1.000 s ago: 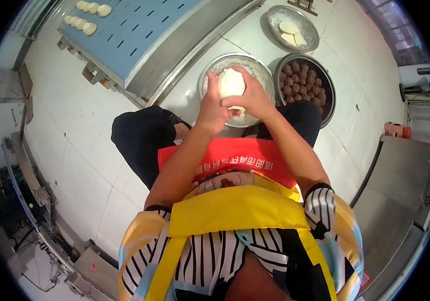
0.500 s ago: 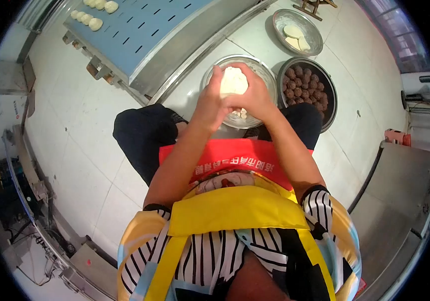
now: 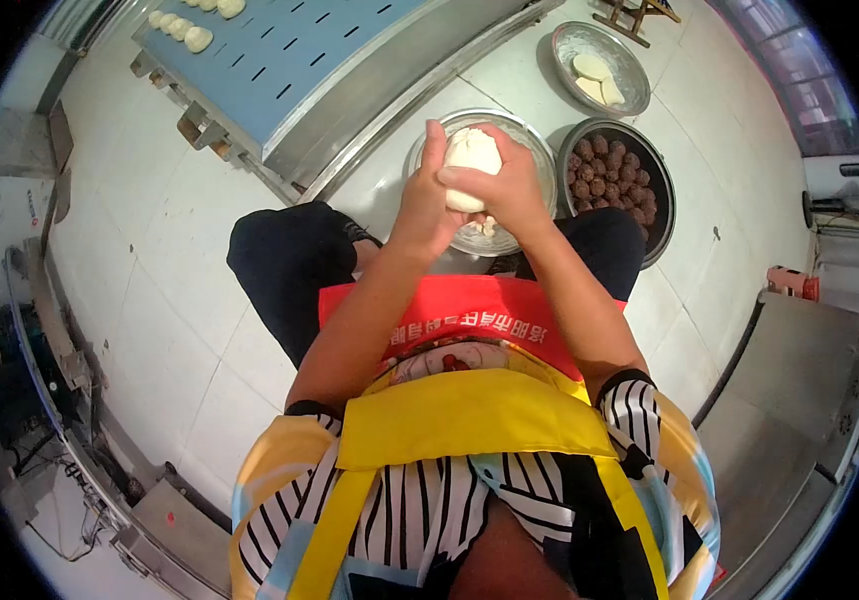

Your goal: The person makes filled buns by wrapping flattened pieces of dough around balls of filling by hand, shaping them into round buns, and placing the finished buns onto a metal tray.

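Both my hands are wrapped round a pale ball of dough (image 3: 473,158), puckered at its top. My left hand (image 3: 423,207) cups its left side, thumb pointing up. My right hand (image 3: 514,190) grips it from the right, with the thumb lying across the front of the dough. Below the hands stands a wide metal bowl (image 3: 546,168), partly hidden by them. Small dough scraps (image 3: 487,226) show in its near part. The undersides of the fingers are out of sight.
Right of the bowl sits a dark-sided basin (image 3: 665,205) full of round brown balls (image 3: 611,172). Behind it, a metal bowl (image 3: 637,75) holds flat dough pieces (image 3: 591,68). A slotted blue surface (image 3: 299,45) at the upper left carries several dough balls (image 3: 197,39).
My right thumb has moved up from below the dough onto its front. The dough ball has turned in my hands and now looks taller. The view has shifted slightly.
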The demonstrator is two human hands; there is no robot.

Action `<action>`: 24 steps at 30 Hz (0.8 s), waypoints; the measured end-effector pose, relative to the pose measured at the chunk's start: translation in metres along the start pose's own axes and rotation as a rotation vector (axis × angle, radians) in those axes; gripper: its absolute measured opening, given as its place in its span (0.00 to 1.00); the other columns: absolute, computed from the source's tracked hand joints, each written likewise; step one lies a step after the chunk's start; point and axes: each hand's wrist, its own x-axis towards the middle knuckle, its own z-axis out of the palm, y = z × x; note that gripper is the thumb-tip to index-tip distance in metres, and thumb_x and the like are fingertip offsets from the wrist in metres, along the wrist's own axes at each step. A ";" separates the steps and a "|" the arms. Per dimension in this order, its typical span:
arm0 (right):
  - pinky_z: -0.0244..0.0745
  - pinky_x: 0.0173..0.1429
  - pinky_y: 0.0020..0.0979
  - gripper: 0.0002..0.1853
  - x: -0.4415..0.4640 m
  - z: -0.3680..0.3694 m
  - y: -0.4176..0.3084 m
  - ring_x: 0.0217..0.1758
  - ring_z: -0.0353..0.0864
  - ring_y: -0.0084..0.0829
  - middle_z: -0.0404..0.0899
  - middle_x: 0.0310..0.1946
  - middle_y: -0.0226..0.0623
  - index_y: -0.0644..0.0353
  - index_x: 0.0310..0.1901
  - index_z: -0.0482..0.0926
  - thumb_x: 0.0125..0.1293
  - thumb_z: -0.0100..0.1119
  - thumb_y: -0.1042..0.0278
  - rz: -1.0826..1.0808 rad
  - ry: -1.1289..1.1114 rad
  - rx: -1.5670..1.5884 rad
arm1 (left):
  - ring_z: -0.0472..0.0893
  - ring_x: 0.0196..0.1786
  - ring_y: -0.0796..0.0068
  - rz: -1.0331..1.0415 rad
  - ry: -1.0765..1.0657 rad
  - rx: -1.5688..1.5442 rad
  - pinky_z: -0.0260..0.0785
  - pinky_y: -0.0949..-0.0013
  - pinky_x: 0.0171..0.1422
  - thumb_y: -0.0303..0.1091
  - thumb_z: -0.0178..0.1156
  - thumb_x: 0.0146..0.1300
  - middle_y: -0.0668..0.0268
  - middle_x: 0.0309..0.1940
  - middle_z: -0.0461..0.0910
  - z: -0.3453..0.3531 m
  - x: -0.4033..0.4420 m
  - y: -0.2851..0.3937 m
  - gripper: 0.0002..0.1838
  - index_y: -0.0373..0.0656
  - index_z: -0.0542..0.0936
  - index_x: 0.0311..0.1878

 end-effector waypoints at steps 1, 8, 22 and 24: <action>0.76 0.43 0.29 0.32 0.001 0.001 0.000 0.37 0.80 0.27 0.81 0.36 0.37 0.65 0.50 0.74 0.44 0.75 0.59 -0.037 -0.011 -0.041 | 0.79 0.34 0.77 0.017 0.007 -0.008 0.66 0.72 0.26 0.73 0.36 0.65 0.71 0.34 0.79 0.001 -0.001 0.001 0.35 0.51 0.74 0.49; 0.75 0.48 0.30 0.31 0.000 -0.002 0.000 0.41 0.80 0.29 0.80 0.38 0.41 0.64 0.49 0.74 0.44 0.74 0.58 -0.031 -0.076 -0.032 | 0.79 0.42 0.75 -0.111 -0.217 -0.082 0.71 0.67 0.39 0.75 0.37 0.63 0.70 0.40 0.79 -0.018 0.004 0.000 0.37 0.50 0.75 0.51; 0.76 0.46 0.33 0.34 -0.003 -0.001 -0.011 0.38 0.82 0.34 0.80 0.39 0.43 0.61 0.54 0.71 0.46 0.73 0.55 0.053 -0.239 0.123 | 0.80 0.41 0.75 -0.169 -0.482 -0.079 0.72 0.65 0.39 0.74 0.34 0.64 0.70 0.36 0.79 -0.036 0.005 0.012 0.38 0.49 0.76 0.48; 0.76 0.46 0.33 0.33 -0.001 0.003 0.004 0.40 0.81 0.33 0.80 0.40 0.42 0.61 0.54 0.71 0.47 0.72 0.56 -0.128 -0.093 -0.169 | 0.80 0.45 0.73 -0.064 -0.150 -0.129 0.74 0.61 0.44 0.70 0.37 0.66 0.68 0.41 0.79 -0.014 0.000 0.005 0.34 0.49 0.73 0.52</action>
